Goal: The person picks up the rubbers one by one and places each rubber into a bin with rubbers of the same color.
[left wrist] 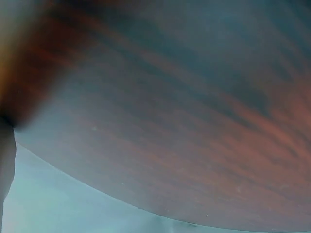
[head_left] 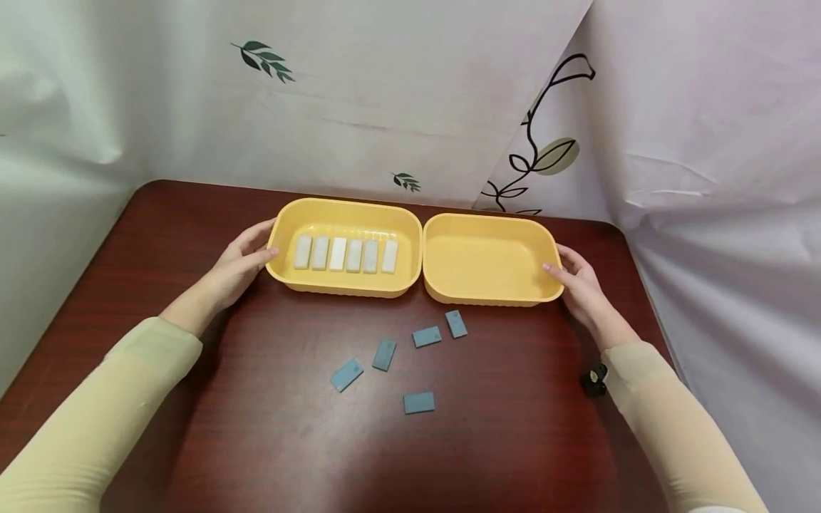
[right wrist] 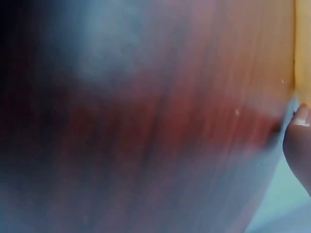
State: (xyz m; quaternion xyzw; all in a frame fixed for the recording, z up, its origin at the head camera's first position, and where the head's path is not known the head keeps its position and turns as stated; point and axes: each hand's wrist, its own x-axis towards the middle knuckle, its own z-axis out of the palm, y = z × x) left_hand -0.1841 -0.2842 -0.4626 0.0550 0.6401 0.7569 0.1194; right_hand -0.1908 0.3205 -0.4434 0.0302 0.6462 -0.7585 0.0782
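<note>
Two yellow plastic bins stand side by side at the back of the table, their near ends meeting. The left bin (head_left: 346,291) holds a row of several whitish rectangular blocks (head_left: 337,254); the right bin (head_left: 487,267) has nothing inside. My left hand (head_left: 237,269) grips the left bin's outer end, thumb over the rim and fingers outside. At the opposite end, my right hand (head_left: 580,286) holds the right bin the same way. In the right wrist view, a fingertip (right wrist: 302,119) meets the yellow wall. The left wrist view is mostly blurred tabletop.
Several blue-grey rectangular tiles (head_left: 347,375) lie scattered on the dark red wooden table (head_left: 288,442) in front of the bins. Behind the table hangs a pale curtain (head_left: 359,92) with leaf prints. A small black object (head_left: 594,381) sits by the right sleeve.
</note>
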